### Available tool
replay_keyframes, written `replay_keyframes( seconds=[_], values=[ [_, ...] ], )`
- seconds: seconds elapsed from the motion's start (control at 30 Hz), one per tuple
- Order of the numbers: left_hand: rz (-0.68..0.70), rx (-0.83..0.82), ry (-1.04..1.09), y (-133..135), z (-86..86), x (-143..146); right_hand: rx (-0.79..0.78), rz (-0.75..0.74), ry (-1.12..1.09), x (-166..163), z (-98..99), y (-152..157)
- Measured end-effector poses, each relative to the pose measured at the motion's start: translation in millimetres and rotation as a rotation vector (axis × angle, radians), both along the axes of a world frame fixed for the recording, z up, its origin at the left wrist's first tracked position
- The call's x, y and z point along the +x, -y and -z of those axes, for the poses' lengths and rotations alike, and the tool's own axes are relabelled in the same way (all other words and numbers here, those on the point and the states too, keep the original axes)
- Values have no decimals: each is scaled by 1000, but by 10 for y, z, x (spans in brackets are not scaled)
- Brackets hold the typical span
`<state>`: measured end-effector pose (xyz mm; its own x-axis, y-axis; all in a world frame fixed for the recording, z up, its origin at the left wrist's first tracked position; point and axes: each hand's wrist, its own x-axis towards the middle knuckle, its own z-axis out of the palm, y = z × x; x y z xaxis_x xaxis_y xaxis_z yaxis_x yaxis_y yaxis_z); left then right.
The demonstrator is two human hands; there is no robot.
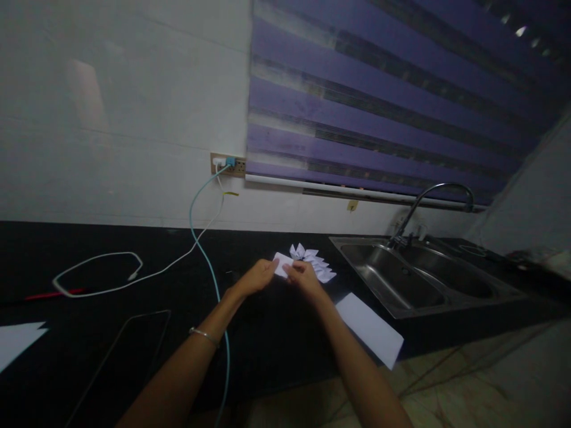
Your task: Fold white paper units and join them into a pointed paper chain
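Observation:
Both my hands meet over a black countertop (pixel 276 333), pinching a small folded piece of white paper (pixel 282 263). My left hand (pixel 259 276) grips its left side with the fingers closed on it. My right hand (pixel 303 276) grips its right side, fingers also curled on it. Just behind my hands lies a cluster of several small folded white paper pieces (pixel 314 261). A bracelet sits on my left wrist (pixel 204 336).
A flat white sheet (pixel 370 329) overhangs the counter's front edge on the right. A steel double sink (pixel 419 279) with a curved tap (pixel 439 202) lies at the right. White (pixel 98 273) and teal (pixel 205 238) cables run from a wall socket (pixel 227 164). A dark phone (pixel 129 345) lies left.

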<state>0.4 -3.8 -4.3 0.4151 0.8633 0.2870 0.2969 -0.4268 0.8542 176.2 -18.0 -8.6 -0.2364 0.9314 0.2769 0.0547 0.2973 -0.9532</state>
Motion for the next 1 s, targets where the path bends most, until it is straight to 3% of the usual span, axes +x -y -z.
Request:
replay_keyframes(
  seconds=[0.3, 0.43, 0.57, 0.77, 1.0],
  values=[
    [21, -104, 125, 62, -16, 4, -19, -60, 9, 27, 29, 0],
    [-35, -30, 192, 22, 12, 22, -24, -98, 54, 13, 69, -17],
    [-79, 10, 199, -5, 16, 13, -41, -118, 59, -10, 17, 20],
    [-109, -59, 318, -24, -4, 14, 2, -142, 39, -9, -78, 91],
    [-71, -80, 322, -26, -2, 39, -6, -140, 17, -18, -134, 140]
  ],
)
